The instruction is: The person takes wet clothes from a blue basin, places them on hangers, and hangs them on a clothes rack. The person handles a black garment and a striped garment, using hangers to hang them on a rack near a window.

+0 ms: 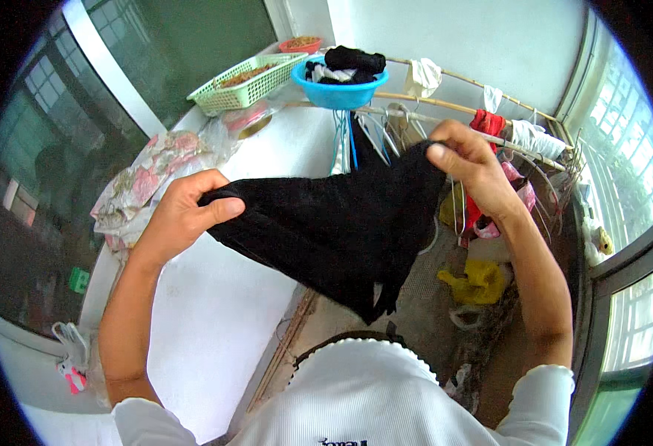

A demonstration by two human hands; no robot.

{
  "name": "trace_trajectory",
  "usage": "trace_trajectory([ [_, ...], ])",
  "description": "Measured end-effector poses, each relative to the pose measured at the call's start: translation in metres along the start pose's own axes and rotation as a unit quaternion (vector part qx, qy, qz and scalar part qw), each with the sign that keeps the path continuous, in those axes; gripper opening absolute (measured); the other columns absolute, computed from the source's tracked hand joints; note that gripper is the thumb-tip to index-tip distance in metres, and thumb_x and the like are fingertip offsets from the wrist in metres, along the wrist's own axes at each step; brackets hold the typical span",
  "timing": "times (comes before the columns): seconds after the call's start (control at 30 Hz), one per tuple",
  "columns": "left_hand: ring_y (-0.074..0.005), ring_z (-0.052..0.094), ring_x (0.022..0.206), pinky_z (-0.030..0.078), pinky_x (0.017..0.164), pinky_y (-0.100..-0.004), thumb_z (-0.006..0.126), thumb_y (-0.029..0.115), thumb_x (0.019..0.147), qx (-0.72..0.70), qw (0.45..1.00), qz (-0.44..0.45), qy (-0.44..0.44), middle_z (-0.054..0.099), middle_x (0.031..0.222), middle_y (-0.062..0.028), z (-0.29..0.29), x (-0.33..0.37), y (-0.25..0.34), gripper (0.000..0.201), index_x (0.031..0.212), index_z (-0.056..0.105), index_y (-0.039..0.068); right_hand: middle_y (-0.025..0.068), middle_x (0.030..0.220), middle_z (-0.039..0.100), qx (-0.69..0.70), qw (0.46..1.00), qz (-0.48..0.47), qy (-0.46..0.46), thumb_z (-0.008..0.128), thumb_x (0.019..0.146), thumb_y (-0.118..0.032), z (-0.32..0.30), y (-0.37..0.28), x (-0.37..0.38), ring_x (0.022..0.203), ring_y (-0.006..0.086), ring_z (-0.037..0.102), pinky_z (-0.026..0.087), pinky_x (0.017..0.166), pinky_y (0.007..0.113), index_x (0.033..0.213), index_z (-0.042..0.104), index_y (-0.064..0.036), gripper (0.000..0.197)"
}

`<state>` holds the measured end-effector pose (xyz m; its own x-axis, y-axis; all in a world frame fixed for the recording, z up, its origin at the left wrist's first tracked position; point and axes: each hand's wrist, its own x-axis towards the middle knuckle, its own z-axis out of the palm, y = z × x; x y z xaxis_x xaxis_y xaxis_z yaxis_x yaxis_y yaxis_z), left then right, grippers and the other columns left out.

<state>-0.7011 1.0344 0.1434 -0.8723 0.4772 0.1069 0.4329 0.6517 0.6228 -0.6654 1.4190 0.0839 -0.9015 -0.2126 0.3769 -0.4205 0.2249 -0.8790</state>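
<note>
A black cloth garment (334, 223) is stretched between my two hands in front of my chest; its exact kind cannot be told. My left hand (193, 212) pinches one corner, thumb on top. Higher up, my right hand (475, 163) grips the opposite corner. The lower part hangs down to a point near my shirt front. Beyond the garment, a blue basin (341, 93) holds dark and white clothes, with a black piece (355, 59) heaped on top. Blue and white hangers (375, 134) dangle below and beside the basin, partly hidden by the garment.
Left of the basin stands a pale green basket (226, 95) with brown contents, and a small red bowl (300, 44) behind. Poles at the back right carry a white cloth (422, 78) and a red cloth (488, 125). A yellow plastic bag (475, 282) lies low on the right.
</note>
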Motion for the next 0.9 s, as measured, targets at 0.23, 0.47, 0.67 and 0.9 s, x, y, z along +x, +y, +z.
trace_trajectory([
  [0.23, -0.0155, 0.044, 0.112, 0.035, 0.097, -0.0309, 0.068, 0.022, 0.082, 0.215, 0.929, 0.213, 0.216, 0.049, 0.12, -0.0037, 0.018, 0.027, 0.039, 0.039, 0.115, 0.055, 0.006, -0.0035, 0.083, 0.051, 0.161, 0.979, -0.121, 0.019, 0.061, 0.088, -0.022, 0.05, -0.044, 0.013, 0.079, 0.0055, 0.047, 0.04, 0.074, 0.022, 0.094, 0.057, -0.0069, 0.017],
  [0.47, -0.0089, 0.056, 0.082, 0.045, 0.075, -0.0251, 0.071, 0.019, 0.078, -0.209, 0.977, 0.028, 0.019, 0.061, 0.091, -0.0016, 0.018, 0.022, 0.046, 0.031, 0.101, 0.06, 0.0, -0.0042, 0.088, 0.055, 0.137, 0.977, -0.139, -0.086, 0.059, 0.091, -0.019, 0.098, -0.056, 0.057, 0.082, 0.0042, 0.047, 0.039, 0.072, 0.021, 0.099, 0.056, -0.0057, 0.016],
  [0.67, -0.0274, 0.057, 0.103, 0.047, 0.09, -0.0392, 0.076, 0.038, 0.071, -0.339, 0.892, 0.296, 0.038, 0.059, 0.108, -0.0149, -0.015, 0.016, 0.036, 0.056, 0.116, 0.056, 0.009, 0.0086, 0.113, 0.054, 0.161, 0.919, -0.092, -0.347, 0.071, 0.071, -0.054, 0.091, -0.008, 0.053, 0.109, 0.0203, 0.047, 0.034, 0.096, 0.037, 0.123, 0.05, -0.0048, 0.074],
  [0.9, -0.0237, 0.055, 0.107, 0.046, 0.091, -0.0381, 0.056, 0.034, 0.09, -0.37, 0.889, 0.234, 0.131, 0.052, 0.119, -0.0136, -0.042, 0.026, 0.051, 0.043, 0.12, 0.046, 0.004, 0.0139, 0.14, 0.036, 0.263, 0.909, 0.055, -0.318, 0.08, 0.062, -0.049, 0.106, 0.058, -0.001, 0.132, 0.0285, 0.03, 0.024, 0.107, 0.046, 0.139, 0.031, -0.009, 0.099],
])
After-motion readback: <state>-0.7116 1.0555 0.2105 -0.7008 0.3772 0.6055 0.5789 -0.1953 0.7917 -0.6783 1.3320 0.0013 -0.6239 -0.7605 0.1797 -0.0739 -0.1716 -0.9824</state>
